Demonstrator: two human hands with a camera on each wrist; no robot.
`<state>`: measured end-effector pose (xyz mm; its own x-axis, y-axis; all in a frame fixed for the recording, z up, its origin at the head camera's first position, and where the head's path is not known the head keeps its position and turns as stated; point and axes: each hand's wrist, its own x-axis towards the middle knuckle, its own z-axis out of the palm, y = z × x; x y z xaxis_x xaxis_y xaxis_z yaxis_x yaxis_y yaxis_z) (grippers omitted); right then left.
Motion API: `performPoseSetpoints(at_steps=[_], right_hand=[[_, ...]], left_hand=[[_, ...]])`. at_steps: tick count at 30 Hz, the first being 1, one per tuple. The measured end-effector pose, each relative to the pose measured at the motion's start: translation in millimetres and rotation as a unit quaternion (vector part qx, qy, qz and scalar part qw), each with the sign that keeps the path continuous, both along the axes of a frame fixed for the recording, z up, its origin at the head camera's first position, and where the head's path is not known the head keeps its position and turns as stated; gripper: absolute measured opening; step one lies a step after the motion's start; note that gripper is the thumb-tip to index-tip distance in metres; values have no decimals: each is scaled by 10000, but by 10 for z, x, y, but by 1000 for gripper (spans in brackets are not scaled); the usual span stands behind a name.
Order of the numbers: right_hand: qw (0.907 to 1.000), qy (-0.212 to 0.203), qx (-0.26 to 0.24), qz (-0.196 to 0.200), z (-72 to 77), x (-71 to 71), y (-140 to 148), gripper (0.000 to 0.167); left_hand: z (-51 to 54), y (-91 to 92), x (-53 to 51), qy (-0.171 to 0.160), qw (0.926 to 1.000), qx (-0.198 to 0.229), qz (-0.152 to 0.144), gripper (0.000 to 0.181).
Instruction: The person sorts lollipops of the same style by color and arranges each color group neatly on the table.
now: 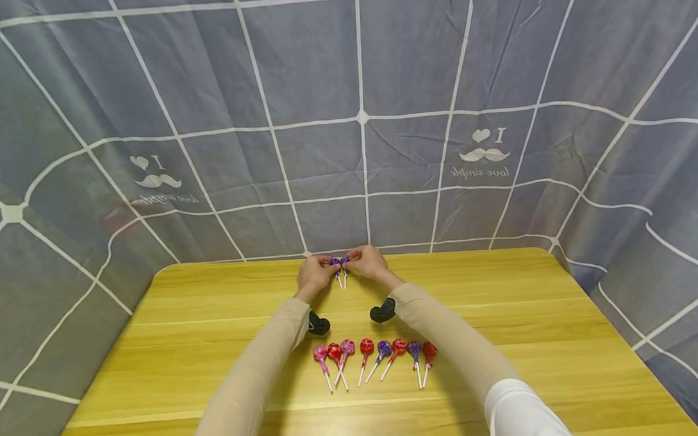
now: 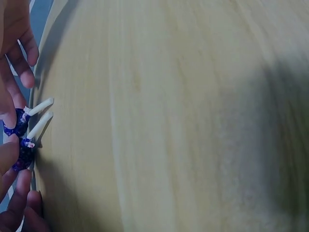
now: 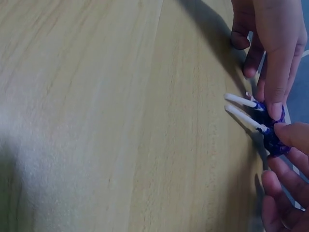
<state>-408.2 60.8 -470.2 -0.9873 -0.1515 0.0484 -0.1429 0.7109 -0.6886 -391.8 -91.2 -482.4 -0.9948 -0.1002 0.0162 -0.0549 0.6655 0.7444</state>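
At the table's far edge, the left hand [image 1: 313,274] pinches a purple-wrapped lollipop [image 1: 335,262] between thumb and finger. Close beside it, the right hand [image 1: 369,263] pinches a second purple lollipop [image 1: 345,260]. Both white sticks point toward the person. In the left wrist view the left hand [image 2: 19,198] is low and the right hand [image 2: 14,34] high, their purple wrappers [image 2: 24,157] side by side. The right wrist view has the left hand [image 3: 275,38] above and the right hand [image 3: 289,186] below; fingers partly hide both wrappers.
Several pink, red [image 1: 366,347] and purple [image 1: 384,349] lollipops lie in a row on the wooden table [image 1: 215,351], between the forearms, sticks toward the person. Black wrist devices [image 1: 382,312] sit inside both sleeves. A grey curtain [image 1: 324,161] with white lines stands behind the table.
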Motion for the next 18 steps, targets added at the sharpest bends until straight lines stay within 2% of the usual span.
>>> performPoseSetpoints(at_steps=[10, 18], right_hand=[[9997, 32, 239, -98, -21, -4, 15, 26], [9997, -159, 155, -45, -11, -23, 46, 28]], left_hand=[[8, 28, 2, 65, 9998, -141, 135, 31], [21, 33, -5, 39, 9995, -305, 120, 34]])
